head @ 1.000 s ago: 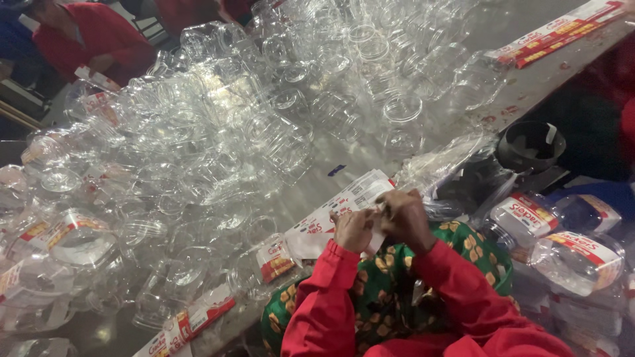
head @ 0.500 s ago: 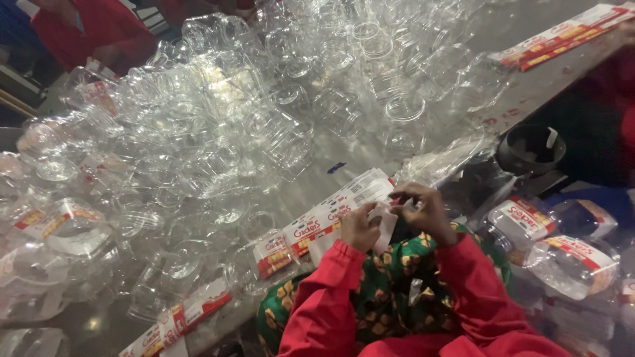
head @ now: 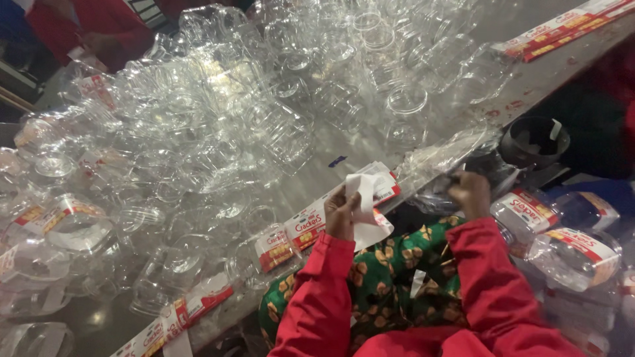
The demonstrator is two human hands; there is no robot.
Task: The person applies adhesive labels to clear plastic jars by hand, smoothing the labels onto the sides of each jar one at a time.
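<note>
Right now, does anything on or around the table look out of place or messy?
The clear plastic jars lie heaped and tipped at all angles, not in rows. Label strips trail along the table edge. The left hand holds a loose white backing sheet; the right hand is apart from it. No spill is visible.

Table (head: pixel 344 142) almost wholly crowded by a heap of clear plastic jars (head: pixel 218 132), stacked and tilted against one another, leaving no lane across. One bare strip of grey surface ran along the near edge, between the heap and the label strips (head: pixel 297 231). Left hand (head: pixel 342 215) sat at that edge, holding white backing paper (head: pixel 367 198). Right hand (head: pixel 468 193) was hemmed by crumpled clear film (head: pixel 450 155), a black tub (head: pixel 534 140) and labelled jars (head: pixel 569 248) piled just beside it.
</note>
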